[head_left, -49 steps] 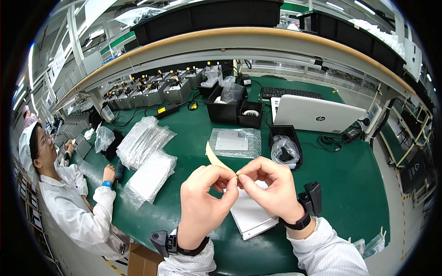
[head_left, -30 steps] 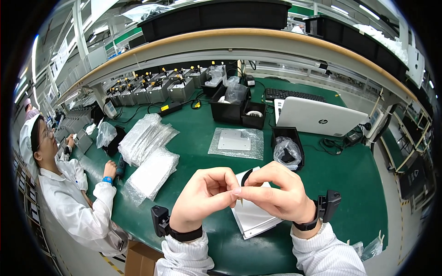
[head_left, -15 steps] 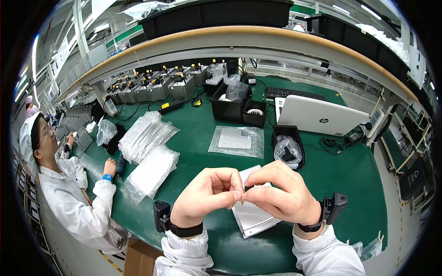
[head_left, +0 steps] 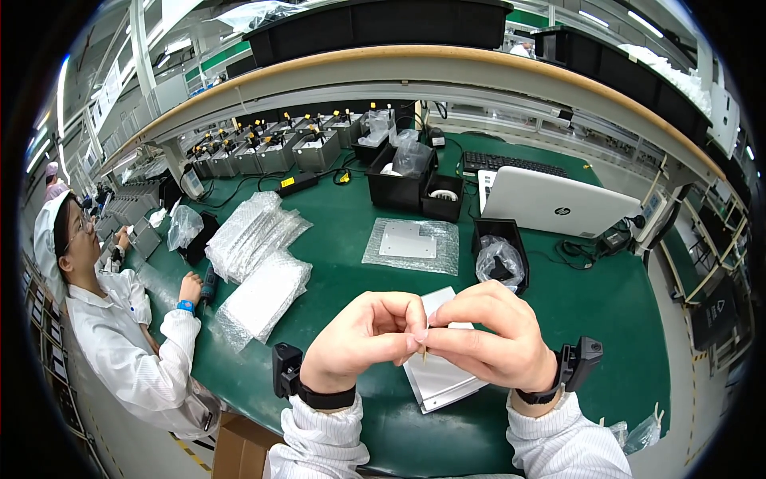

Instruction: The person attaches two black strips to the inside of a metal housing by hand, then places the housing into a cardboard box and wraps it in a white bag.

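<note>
My left hand (head_left: 363, 339) and my right hand (head_left: 491, 335) meet fingertip to fingertip over the near part of the bench. Both are closed in a pinch on a tiny, thin, yellowish piece (head_left: 424, 357) that pokes out below the fingertips. Its kind is too small to make out. Beneath the hands lies a white metal plate (head_left: 439, 385) with a bent near edge, partly covered by my fingers. Beyond it, another flat white plate (head_left: 408, 242) with a cut-out rests on a bubble-wrap sheet (head_left: 373, 253).
Stacked bubble-wrapped plates (head_left: 259, 299) lie to the left. Black bins (head_left: 523, 267) with plastic bags, a white laptop (head_left: 558, 201) and a keyboard (head_left: 511, 164) stand farther back. Grey boxes (head_left: 317, 152) line the far left. A co-worker's hand (head_left: 190, 289) rests near a power screwdriver (head_left: 208, 286).
My fingertips have shifted slightly against each other, and more of the thin yellowish piece shows below them. My left hand has moved a little to the right.
</note>
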`<act>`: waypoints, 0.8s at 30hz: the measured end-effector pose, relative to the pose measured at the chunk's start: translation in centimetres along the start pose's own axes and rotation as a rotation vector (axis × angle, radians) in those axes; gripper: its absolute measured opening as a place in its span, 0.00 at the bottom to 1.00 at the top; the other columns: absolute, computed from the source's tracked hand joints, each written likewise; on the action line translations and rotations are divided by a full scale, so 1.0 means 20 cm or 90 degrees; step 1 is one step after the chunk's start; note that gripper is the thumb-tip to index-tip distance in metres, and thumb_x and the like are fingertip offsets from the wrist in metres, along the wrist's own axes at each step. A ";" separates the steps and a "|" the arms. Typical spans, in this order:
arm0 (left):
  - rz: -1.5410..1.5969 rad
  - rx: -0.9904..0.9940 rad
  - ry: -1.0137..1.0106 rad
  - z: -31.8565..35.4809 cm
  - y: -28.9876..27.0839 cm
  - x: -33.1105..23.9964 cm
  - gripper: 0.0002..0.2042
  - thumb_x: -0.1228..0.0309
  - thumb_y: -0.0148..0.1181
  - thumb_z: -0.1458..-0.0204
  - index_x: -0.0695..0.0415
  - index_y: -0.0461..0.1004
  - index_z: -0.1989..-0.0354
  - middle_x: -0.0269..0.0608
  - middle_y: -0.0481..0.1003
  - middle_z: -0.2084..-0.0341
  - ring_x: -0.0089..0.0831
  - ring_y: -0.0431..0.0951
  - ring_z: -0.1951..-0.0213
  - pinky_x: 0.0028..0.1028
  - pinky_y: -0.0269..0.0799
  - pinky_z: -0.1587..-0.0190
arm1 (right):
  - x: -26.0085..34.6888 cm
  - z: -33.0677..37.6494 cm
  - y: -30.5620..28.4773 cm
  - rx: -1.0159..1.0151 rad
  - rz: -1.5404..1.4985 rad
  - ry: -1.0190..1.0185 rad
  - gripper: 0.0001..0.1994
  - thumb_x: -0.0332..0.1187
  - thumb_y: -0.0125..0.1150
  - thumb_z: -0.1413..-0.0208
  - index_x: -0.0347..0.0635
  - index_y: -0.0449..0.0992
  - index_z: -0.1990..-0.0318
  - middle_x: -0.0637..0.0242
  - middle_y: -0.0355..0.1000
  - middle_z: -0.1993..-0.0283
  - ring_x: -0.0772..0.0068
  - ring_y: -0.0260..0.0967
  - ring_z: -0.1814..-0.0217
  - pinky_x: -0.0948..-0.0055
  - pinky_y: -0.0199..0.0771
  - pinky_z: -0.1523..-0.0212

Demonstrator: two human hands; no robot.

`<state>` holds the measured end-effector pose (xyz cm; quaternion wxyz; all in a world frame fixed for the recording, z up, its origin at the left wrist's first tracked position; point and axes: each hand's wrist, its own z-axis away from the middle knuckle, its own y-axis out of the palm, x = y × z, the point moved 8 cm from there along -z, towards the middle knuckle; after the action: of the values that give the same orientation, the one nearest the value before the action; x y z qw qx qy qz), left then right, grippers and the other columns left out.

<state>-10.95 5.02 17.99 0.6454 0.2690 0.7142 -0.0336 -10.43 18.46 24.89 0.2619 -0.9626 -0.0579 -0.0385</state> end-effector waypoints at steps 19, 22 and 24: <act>0.121 -0.023 0.030 -0.05 0.01 0.01 0.09 0.67 0.56 0.43 0.59 0.69 0.70 0.34 0.71 0.75 0.21 0.69 0.73 0.21 0.66 0.68 | -0.06 0.01 -0.03 -0.052 -0.042 0.043 0.15 0.21 0.73 0.60 0.40 0.80 0.62 0.65 0.76 0.62 0.64 0.73 0.67 0.71 0.74 0.68; 0.122 0.005 0.093 -0.05 0.01 0.01 0.14 0.60 0.60 0.40 0.58 0.70 0.69 0.32 0.72 0.74 0.19 0.71 0.72 0.20 0.68 0.67 | -0.06 0.01 -0.01 -0.057 -0.054 0.058 0.14 0.23 0.74 0.60 0.40 0.80 0.62 0.65 0.76 0.62 0.65 0.73 0.68 0.70 0.73 0.69; 0.084 0.007 0.098 -0.05 0.01 0.01 0.15 0.58 0.61 0.40 0.58 0.70 0.69 0.31 0.72 0.74 0.19 0.71 0.72 0.20 0.68 0.67 | -0.07 0.02 -0.01 -0.060 -0.056 0.059 0.14 0.23 0.75 0.60 0.41 0.80 0.63 0.65 0.75 0.63 0.65 0.73 0.68 0.70 0.73 0.69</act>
<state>-11.85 5.61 17.95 0.5878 0.3210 0.7422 0.0261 -11.76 18.75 24.59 0.2168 -0.9675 -0.0861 -0.0974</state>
